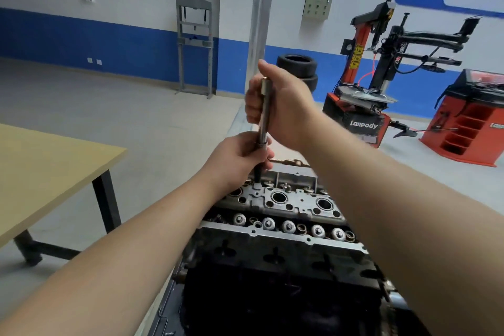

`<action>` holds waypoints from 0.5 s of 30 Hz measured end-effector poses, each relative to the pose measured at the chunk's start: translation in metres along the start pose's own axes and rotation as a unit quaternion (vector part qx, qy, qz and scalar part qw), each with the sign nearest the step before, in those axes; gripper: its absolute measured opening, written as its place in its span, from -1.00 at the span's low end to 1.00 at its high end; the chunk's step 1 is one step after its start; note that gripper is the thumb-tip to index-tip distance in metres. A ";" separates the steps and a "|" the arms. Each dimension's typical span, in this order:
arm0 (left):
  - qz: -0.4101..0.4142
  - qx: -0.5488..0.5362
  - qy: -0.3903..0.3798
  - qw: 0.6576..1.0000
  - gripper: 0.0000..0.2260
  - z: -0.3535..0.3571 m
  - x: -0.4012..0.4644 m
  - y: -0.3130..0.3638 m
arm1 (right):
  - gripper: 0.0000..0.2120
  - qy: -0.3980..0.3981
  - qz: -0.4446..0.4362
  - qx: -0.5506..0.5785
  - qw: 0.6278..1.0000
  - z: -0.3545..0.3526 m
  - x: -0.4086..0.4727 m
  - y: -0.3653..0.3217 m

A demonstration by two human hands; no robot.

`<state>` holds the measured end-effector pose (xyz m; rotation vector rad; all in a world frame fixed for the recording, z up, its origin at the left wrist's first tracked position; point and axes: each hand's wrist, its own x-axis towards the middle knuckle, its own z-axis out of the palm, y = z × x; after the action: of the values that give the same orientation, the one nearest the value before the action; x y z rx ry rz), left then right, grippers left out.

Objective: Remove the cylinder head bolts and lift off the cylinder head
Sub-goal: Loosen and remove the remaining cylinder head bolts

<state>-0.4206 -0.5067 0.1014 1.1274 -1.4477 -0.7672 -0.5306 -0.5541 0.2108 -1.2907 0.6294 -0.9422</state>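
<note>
Steel, long and round, the socket extension bar (pixel 264 114) stands upright over the far edge of the grey aluminium cylinder head (pixel 283 204), its dark tip set down among the bolts there. Right hand (pixel 283 106) wraps its curled fingers around the bar's upper half. Left hand (pixel 240 158) pinches the lower shaft between thumb and fingertips, just above the head. Beside the engine stands a light wooden table (pixel 54 172).

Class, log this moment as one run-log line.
stage: bolt removal | left hand: grips extension bar low | right hand: grips bar top | bar: upright on cylinder head | head: not lifted
</note>
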 end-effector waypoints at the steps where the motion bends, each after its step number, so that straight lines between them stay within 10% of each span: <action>1: 0.002 0.030 0.011 0.999 -0.90 -0.002 0.002 0.000 | -0.61 0.097 -0.031 -0.006 0.995 0.012 -0.005 0.009; 4: -0.019 0.132 0.084 0.988 -0.73 -0.003 0.003 0.003 | -0.75 0.283 -0.137 -0.022 0.949 0.045 -0.016 0.042; 9: -0.021 0.167 0.122 0.978 -0.71 -0.001 0.003 0.003 | -0.76 0.324 -0.179 -0.170 0.913 0.055 -0.006 0.048; 15: -0.022 0.065 0.002 0.998 -0.87 -0.006 -0.002 -0.004 | -0.55 -0.072 -0.003 -0.069 0.995 -0.010 0.005 0.013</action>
<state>-0.4140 -0.5055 0.0981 1.2627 -1.4907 -0.7095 -0.5332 -0.5633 0.1973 -1.4705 0.5866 -0.8141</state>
